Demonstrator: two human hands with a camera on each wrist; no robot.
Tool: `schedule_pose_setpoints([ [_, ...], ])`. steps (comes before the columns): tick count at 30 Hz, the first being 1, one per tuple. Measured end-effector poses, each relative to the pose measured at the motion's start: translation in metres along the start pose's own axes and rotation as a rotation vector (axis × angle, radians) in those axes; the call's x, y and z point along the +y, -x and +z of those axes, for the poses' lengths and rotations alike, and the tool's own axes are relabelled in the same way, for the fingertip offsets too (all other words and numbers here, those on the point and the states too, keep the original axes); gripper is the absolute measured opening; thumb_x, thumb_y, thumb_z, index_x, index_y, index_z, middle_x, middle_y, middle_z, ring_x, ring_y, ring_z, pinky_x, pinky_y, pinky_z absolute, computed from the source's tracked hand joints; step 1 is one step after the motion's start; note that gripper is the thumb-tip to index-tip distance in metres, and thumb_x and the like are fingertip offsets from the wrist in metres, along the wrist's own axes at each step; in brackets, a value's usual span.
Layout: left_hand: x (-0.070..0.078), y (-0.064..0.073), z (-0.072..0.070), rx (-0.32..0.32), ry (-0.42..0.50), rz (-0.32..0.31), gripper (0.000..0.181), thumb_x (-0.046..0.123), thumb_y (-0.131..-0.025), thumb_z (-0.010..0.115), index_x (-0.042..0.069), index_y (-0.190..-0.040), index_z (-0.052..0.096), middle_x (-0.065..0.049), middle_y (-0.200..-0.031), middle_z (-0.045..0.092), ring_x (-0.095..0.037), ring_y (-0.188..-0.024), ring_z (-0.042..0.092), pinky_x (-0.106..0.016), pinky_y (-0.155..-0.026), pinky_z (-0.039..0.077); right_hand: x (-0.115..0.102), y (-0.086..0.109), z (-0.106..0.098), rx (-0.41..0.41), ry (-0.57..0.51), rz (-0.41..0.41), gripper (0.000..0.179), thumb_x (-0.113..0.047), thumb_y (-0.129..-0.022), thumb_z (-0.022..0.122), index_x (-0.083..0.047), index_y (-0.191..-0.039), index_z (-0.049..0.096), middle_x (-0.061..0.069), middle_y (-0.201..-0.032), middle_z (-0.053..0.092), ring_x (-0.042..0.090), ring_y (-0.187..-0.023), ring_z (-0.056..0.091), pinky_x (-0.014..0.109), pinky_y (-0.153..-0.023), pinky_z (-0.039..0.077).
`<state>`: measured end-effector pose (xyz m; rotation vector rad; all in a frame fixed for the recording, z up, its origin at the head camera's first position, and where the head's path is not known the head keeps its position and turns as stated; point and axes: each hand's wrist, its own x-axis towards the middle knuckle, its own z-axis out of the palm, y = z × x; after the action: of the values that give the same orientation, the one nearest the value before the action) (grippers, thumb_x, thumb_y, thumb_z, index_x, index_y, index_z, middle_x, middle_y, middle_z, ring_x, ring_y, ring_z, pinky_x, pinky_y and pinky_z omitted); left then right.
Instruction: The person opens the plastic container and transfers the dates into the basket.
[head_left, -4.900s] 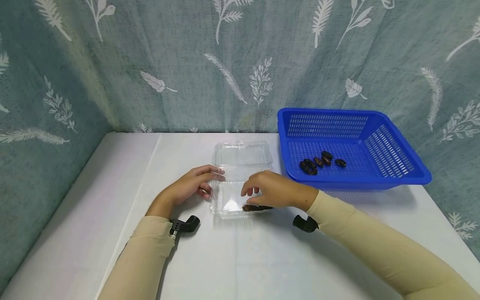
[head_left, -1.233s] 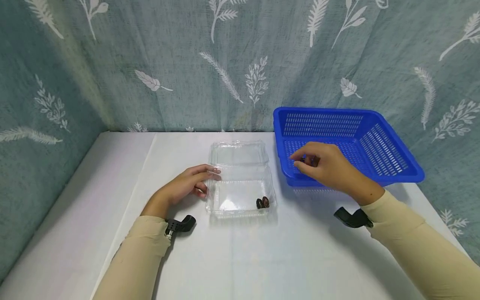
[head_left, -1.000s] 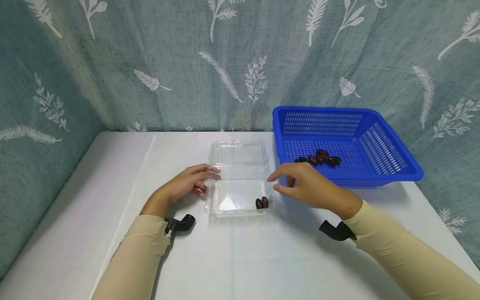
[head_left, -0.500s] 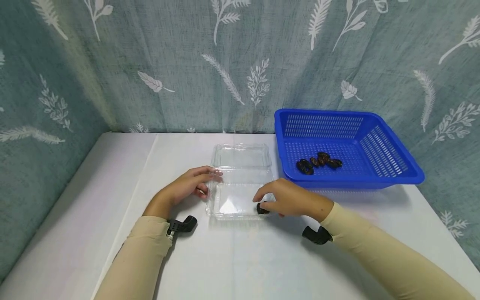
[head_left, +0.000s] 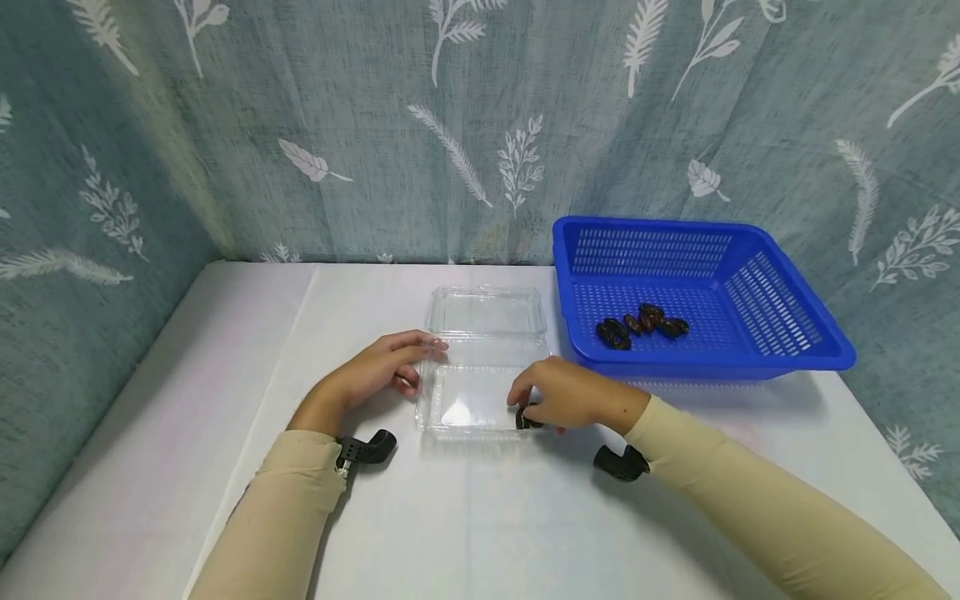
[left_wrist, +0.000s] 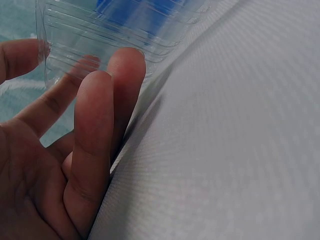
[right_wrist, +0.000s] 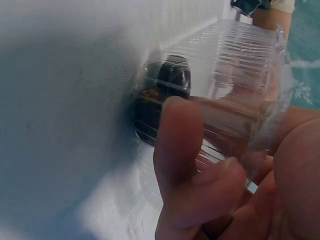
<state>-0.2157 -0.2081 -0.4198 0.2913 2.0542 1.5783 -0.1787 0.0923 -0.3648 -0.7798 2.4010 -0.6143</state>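
A clear plastic clamshell box point(head_left: 472, 398) lies with its lid point(head_left: 486, 311) folded back. My left hand point(head_left: 378, 367) rests at its left side: index and middle fingertips reach over the rim, and the other fingers bend outside the wall. My right hand point(head_left: 573, 396) reaches over the front right corner. Its thumb and fingertips pinch at dark brown dates point(head_left: 522, 419) lying in that corner, partly hidden by the hand. In the right wrist view, the dates point(right_wrist: 175, 75) show through the wall, with one finger behind it and two curled fingers outside.
A blue perforated plastic basket point(head_left: 705, 362) stands at the back right, close beside the box. Several dates point(head_left: 615, 335) lie at the left of its floor. White cloth covers the table point(head_left: 420, 517), and a patterned curtain point(head_left: 337, 125) hangs behind and at the left.
The right hand has moved from above the basket down and left into the box's front right corner, where two dates were lying. It barely shifts over the last half second. The left hand stays put.
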Motion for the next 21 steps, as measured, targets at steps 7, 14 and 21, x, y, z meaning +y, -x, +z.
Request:
schedule_pose_setpoints([
  [7,0.0014,-0.0011,0.0001,0.005,0.006,0.007,0.040,0.025,-0.106,0.045,0.008,-0.141,0.052,-0.014,-0.144,0.055,-0.010,-0.072,0.059,-0.026,-0.069,0.057,0.0015,-0.0024,-0.0014,-0.001,-0.015,-0.021,0.015,-0.002,-0.088,0.069,-0.006,-0.101,0.076,0.001,-0.088,0.071,0.007,-0.048,0.056,0.024,-0.049,0.052],
  [14,0.0029,-0.0006,0.0017,0.000,0.004,0.003,0.040,0.025,-0.105,0.045,0.008,-0.141,0.052,-0.013,-0.145,0.055,-0.010,-0.073,0.059,-0.027,-0.069,0.057,0.0024,-0.0019,-0.0013,0.017,0.019,-0.065,0.006,-0.006,-0.086,0.073,-0.012,-0.085,0.075,-0.005,-0.080,0.071,0.004,-0.059,0.056,0.021,-0.057,0.051],
  [21,0.0000,-0.0002,0.0015,-0.001,0.001,-0.004,0.040,0.025,-0.105,0.045,0.008,-0.142,0.052,-0.013,-0.146,0.053,-0.010,-0.072,0.059,-0.027,-0.069,0.058,0.0006,0.0012,0.0023,0.039,-0.077,-0.015,0.005,-0.006,-0.088,0.073,-0.010,-0.086,0.069,-0.001,-0.082,0.071,0.007,-0.051,0.055,0.022,-0.047,0.050],
])
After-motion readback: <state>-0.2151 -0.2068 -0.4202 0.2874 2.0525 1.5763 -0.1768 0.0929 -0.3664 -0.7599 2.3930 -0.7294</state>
